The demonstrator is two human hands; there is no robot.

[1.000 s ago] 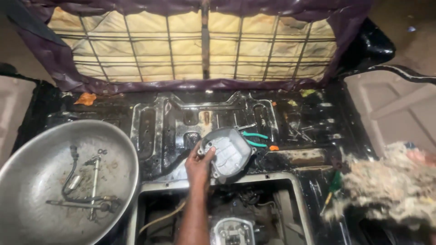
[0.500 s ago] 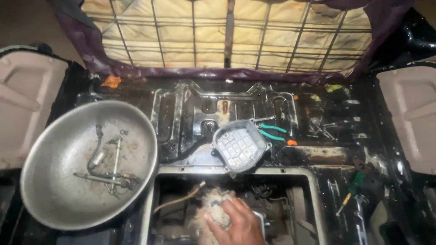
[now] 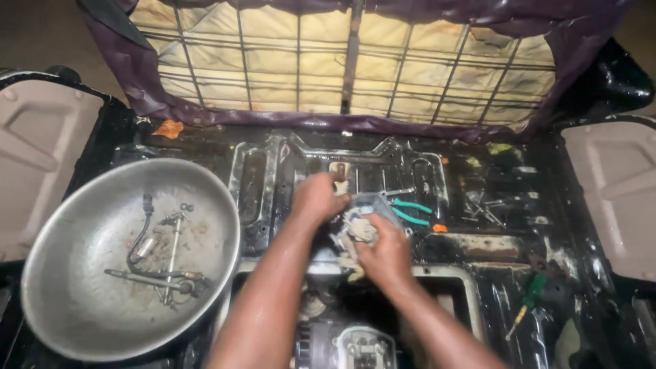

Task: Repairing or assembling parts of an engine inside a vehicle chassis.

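A grey metal cover [image 3: 380,202] lies tilted on the black, oily floor pan [image 3: 478,246], mostly hidden by both hands. My left hand [image 3: 316,198] grips the cover's left edge. My right hand [image 3: 387,255] holds a dirty whitish rag [image 3: 355,229] and presses it onto the cover. Both forearms reach in from the bottom of the view, over an open engine bay [image 3: 348,342].
A large metal basin [image 3: 61,225] at left holds bolts, a rod and a short hose. Green-handled pliers [image 3: 412,209] lie right of the cover, and a green screwdriver [image 3: 528,303] lies further right. A raised seat base with a wire grid [image 3: 342,61] stands behind. Beige panels flank both sides.
My right hand has come up from the engine opening with the rag and now presses it on the cover. My left hand has returned to the cover's edge.
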